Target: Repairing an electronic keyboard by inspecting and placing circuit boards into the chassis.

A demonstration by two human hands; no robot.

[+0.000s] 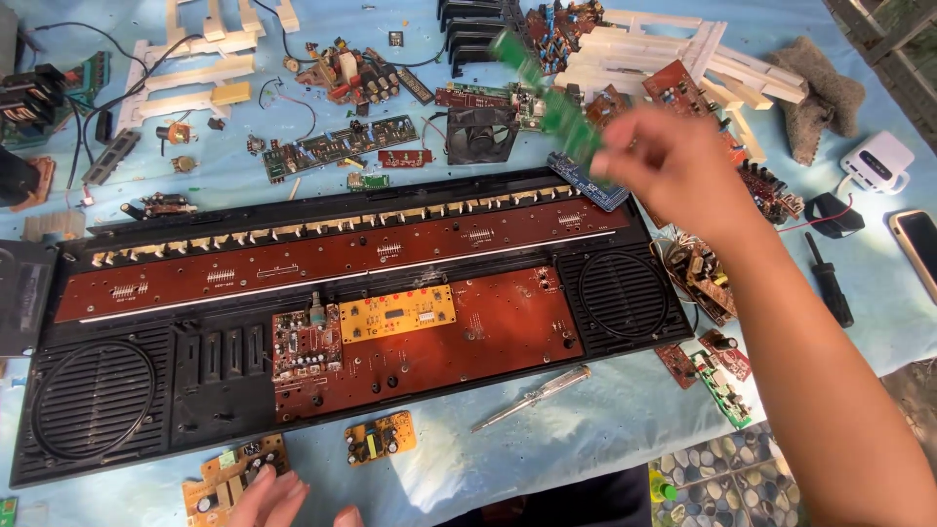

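My right hand (pixel 673 171) is stretched out over the back right of an opened black keyboard casing (pixel 625 293) and grips a long green circuit board (pixel 542 88), blurred in the air. My left hand (pixel 283 500) lies at the bottom edge with fingers spread, resting beside a small tan circuit board (pixel 226 478) and holding nothing. Inside the casing sit long reddish-brown circuit boards (pixel 342 256) and a yellow board (pixel 398 312), with round speaker grilles (pixel 93 398) at both ends.
A screwdriver (pixel 532 398) lies on the blue cloth (pixel 586 429) in front of the casing. Another small yellow board (pixel 380 438) is near it. White key strips (pixel 673 59), a black fan (pixel 481 134), many loose boards, a phone (pixel 917 244) and a white charger (pixel 878 161) surround the casing.
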